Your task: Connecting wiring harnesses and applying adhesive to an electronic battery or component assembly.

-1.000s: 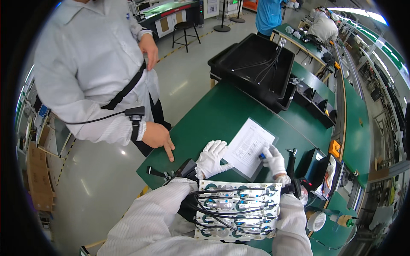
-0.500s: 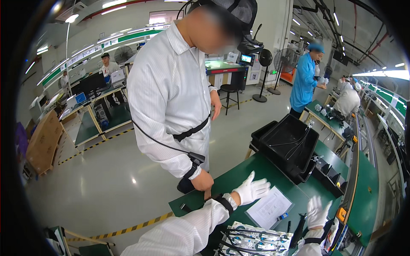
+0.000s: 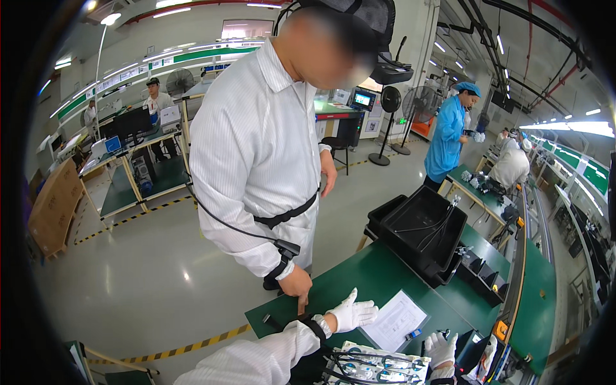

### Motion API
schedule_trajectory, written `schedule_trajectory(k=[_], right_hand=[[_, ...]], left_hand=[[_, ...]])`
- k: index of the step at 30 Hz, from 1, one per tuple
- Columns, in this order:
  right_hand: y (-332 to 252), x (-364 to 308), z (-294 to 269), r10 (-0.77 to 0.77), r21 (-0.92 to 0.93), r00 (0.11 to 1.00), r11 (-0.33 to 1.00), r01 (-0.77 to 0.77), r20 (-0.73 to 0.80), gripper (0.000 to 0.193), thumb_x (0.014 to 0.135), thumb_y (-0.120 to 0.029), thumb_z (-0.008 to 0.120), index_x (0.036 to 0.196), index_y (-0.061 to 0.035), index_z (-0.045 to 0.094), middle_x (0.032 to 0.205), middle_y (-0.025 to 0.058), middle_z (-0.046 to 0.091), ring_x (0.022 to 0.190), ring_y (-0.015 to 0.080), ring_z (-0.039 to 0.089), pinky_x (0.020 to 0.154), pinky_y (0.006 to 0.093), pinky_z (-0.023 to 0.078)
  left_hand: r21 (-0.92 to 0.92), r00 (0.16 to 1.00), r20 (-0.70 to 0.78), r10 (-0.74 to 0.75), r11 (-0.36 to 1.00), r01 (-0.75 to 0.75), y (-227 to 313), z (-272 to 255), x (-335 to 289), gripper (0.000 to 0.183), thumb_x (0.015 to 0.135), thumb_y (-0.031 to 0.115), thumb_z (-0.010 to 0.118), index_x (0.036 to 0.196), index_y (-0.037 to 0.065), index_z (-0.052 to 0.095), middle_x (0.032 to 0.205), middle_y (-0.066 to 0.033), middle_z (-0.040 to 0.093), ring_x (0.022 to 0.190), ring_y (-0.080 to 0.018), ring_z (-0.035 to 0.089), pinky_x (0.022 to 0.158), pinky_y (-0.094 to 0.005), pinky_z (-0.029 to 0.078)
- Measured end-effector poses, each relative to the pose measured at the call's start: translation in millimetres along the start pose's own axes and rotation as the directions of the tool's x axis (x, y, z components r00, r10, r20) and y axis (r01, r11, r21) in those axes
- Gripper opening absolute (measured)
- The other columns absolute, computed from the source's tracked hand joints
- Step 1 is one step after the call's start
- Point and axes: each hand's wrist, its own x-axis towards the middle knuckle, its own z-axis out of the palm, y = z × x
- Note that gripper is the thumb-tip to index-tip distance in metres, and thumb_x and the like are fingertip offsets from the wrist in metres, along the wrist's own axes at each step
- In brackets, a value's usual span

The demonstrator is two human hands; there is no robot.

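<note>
Both my hands wear white gloves. My left hand (image 3: 353, 312) is open over the green bench, its fingers stretched toward a printed sheet (image 3: 396, 316) in a clear sleeve and touching nothing I can see. To the right, my right hand (image 3: 441, 350) is open, with fingers pointing up and apart. Beside it are a small blue item (image 3: 413, 334) and a slim black pen-like thing (image 3: 422, 348). A dark tip shows just beyond its fingers; its kind is unclear. In front of me sits a white tray of parts (image 3: 378, 364) with black cables looped across it.
A person in a white coat (image 3: 256, 141) stands at the bench's left, one hand (image 3: 296, 282) at its edge. Stacked black bins (image 3: 423, 224) and a divided black box (image 3: 478, 279) occupy the far side. An orange device (image 3: 500, 329) is at the right edge of the green bench (image 3: 350, 282).
My left hand has moved a little left and down. My right hand has lowered from above the bench toward the black items, moving left. The whole view has shifted slightly.
</note>
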Motion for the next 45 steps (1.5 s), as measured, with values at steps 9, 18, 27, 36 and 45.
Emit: schedule_trajectory(k=[9, 18, 27, 36, 45], right_hand=[[12.7, 3.9, -13.5, 0.090, -0.034, 0.995, 0.995, -0.091, -0.031, 0.063, 0.082, -0.065, 0.049, 0.100, -0.0044, 0.054, 0.100, 0.0136, 0.056, 0.083, 0.0321, 0.055, 0.074, 0.0455, 0.049], [13.9, 10.0, -32.9, 0.099, 0.003, 0.994, 0.995, -0.100, 0.035, 0.059, 0.083, -0.062, 0.050, 0.094, -0.0042, 0.056, 0.100, 0.0154, 0.056, 0.085, 0.0340, 0.054, 0.072, 0.0455, 0.048], [25.0, -0.2, -37.2, 0.129, 0.067, 0.986, 0.988, -0.137, 0.109, 0.046, 0.090, -0.050, 0.047, 0.091, -0.0047, 0.054, 0.088, 0.0139, 0.055, 0.077, 0.0310, 0.049, 0.069, 0.0418, 0.045], [40.5, 12.5, -45.9, -0.017, -0.002, 0.988, 1.000, 0.018, 0.155, 0.018, 0.086, -0.027, 0.058, 0.081, -0.0109, 0.051, 0.071, 0.0069, 0.047, 0.068, 0.0275, 0.046, 0.066, 0.0412, 0.043], [39.7, -5.8, -35.2, 0.081, -0.048, 0.901, 0.997, -0.067, 0.425, 0.022, 0.082, -0.024, 0.062, 0.072, -0.0100, 0.049, 0.070, 0.0050, 0.042, 0.069, 0.0249, 0.043, 0.066, 0.0387, 0.039]], left_hand=[[-0.224, 0.525, 0.825, -0.207, 0.734, 0.641, 2.8, -73.1, 34.1, 0.075, 0.091, 0.060, 0.034, 0.129, -0.003, 0.042, 0.137, -0.0217, 0.041, 0.127, -0.0363, 0.037, 0.109, -0.0434, 0.027], [0.120, 0.997, -0.071, -0.038, 0.992, 0.047, -14.6, -15.3, 14.4, 0.074, 0.092, 0.060, 0.031, 0.132, -0.002, 0.040, 0.136, -0.0215, 0.042, 0.126, -0.0357, 0.039, 0.108, -0.0427, 0.029], [0.204, 0.996, -0.063, -0.069, 0.976, 0.080, -21.2, -27.3, 23.7, 0.064, 0.092, 0.052, 0.042, 0.125, -0.002, 0.048, 0.127, -0.0194, 0.051, 0.117, -0.0321, 0.049, 0.097, -0.0410, 0.042], [0.290, 0.995, -0.063, -0.072, 0.953, 0.087, -25.0, -24.8, 28.0, 0.064, 0.091, 0.051, 0.048, 0.127, -0.002, 0.045, 0.128, -0.0192, 0.051, 0.117, -0.0321, 0.049, 0.098, -0.0400, 0.042], [0.334, 0.996, -0.007, -0.091, 0.939, 0.088, -26.6, -28.8, 29.7, 0.065, 0.091, 0.051, 0.047, 0.129, -0.002, 0.044, 0.129, -0.0198, 0.049, 0.118, -0.0318, 0.048, 0.098, -0.0394, 0.041]])
